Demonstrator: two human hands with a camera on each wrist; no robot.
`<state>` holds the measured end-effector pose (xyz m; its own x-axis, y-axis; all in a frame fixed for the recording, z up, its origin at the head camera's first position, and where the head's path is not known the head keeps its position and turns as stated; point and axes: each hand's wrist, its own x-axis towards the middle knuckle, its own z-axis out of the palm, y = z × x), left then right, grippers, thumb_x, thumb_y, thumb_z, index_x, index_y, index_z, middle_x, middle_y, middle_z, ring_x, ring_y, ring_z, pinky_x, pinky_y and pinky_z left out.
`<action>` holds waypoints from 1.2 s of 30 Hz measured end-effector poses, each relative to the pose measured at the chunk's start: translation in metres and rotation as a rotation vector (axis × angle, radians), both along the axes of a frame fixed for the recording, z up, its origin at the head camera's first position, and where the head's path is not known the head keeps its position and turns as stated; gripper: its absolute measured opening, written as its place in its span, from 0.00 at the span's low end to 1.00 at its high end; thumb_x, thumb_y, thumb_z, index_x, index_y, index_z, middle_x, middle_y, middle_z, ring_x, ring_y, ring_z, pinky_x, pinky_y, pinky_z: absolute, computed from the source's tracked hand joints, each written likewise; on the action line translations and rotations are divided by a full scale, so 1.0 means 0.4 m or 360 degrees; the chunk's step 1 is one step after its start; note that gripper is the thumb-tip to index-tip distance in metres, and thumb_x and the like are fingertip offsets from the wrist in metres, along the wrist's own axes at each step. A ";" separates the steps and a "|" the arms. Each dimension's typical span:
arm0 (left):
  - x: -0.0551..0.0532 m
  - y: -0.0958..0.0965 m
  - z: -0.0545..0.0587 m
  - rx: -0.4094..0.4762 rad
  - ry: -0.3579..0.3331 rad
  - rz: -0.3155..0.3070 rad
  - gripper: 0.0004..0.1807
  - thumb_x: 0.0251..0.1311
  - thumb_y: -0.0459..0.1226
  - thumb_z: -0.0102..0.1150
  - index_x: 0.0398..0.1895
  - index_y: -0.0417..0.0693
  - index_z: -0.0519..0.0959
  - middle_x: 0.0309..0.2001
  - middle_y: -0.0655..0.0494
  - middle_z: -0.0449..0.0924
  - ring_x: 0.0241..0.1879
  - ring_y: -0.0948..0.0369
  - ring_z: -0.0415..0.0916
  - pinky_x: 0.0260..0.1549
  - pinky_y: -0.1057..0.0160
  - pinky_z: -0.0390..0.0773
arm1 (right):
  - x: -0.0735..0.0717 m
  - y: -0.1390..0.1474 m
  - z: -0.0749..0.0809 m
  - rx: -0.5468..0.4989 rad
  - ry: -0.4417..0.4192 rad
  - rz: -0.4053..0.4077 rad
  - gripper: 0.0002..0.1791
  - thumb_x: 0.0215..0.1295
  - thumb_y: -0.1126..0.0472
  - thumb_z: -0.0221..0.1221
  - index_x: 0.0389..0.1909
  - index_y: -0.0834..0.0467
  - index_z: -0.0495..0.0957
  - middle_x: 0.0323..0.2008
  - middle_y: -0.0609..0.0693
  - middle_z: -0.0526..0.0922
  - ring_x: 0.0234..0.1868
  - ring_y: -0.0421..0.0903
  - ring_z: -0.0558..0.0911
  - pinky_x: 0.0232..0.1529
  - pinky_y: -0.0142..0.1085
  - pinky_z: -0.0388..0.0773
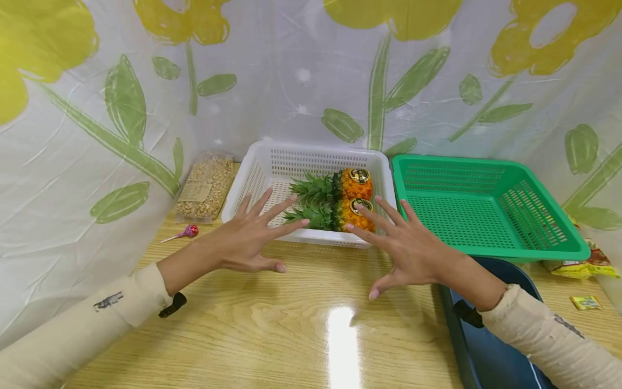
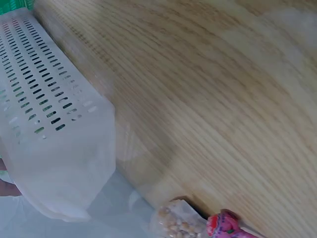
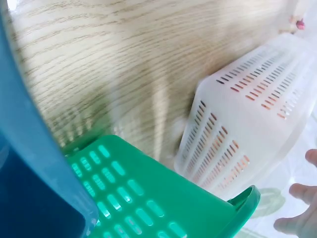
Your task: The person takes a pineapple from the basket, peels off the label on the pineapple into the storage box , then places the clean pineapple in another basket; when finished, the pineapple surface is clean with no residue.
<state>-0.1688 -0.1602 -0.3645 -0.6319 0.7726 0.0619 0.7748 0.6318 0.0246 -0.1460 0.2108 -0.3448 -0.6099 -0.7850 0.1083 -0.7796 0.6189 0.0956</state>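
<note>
Two pineapples [image 1: 357, 184] with green leafy crowns lie side by side in a white perforated basket [image 1: 311, 236], crowns to the left and orange fruit to the right. Each bears a black and gold round label. My left hand [image 1: 252, 237] is held with fingers spread over the near left rim of the white basket, holding nothing. Over its near right part my right hand [image 1: 405, 246] spreads its fingers, also without anything in them, its fingertips overlapping the nearer pineapple in the head view. In the right wrist view some right fingertips [image 3: 302, 191] show beyond the white basket.
A green perforated basket [image 1: 486, 251] stands right of the white one. A dark blue bin [image 1: 466, 346] sits in front of it. On the left are a bag of corn kernels [image 1: 206, 183] and a lollipop [image 1: 190, 231]. A yellow snack packet [image 1: 585, 302] lies far right.
</note>
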 end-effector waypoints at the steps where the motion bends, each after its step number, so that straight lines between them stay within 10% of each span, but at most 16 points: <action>1: 0.000 -0.003 0.000 0.0004 0.0001 0.0007 0.49 0.59 0.74 0.47 0.80 0.77 0.44 0.82 0.58 0.25 0.78 0.34 0.25 0.65 0.21 0.44 | 0.000 0.000 0.001 -0.0004 -0.0006 0.0000 0.67 0.39 0.10 0.51 0.80 0.38 0.49 0.80 0.57 0.50 0.79 0.68 0.45 0.65 0.77 0.51; 9: -0.003 -0.036 0.009 0.0099 0.0008 0.0091 0.50 0.56 0.80 0.29 0.81 0.73 0.46 0.83 0.52 0.32 0.78 0.34 0.34 0.67 0.24 0.46 | -0.007 0.005 0.013 -0.0057 -0.0094 -0.0011 0.66 0.41 0.12 0.54 0.80 0.38 0.49 0.80 0.55 0.50 0.79 0.66 0.46 0.66 0.77 0.48; 20: -0.020 -0.083 0.001 0.0262 -0.0056 0.0353 0.49 0.61 0.68 0.54 0.81 0.71 0.46 0.81 0.44 0.40 0.77 0.34 0.43 0.68 0.26 0.49 | -0.026 0.018 0.041 -0.0146 -0.0203 -0.0043 0.62 0.47 0.19 0.59 0.80 0.43 0.52 0.79 0.55 0.53 0.78 0.64 0.54 0.69 0.69 0.54; 36: -0.065 -0.136 -0.033 0.0577 -0.0281 0.0715 0.40 0.69 0.59 0.53 0.79 0.59 0.56 0.80 0.38 0.40 0.76 0.35 0.46 0.62 0.26 0.61 | -0.089 0.017 0.084 -0.0347 -0.0416 -0.0085 0.54 0.53 0.33 0.69 0.77 0.51 0.61 0.75 0.59 0.62 0.74 0.63 0.62 0.69 0.65 0.61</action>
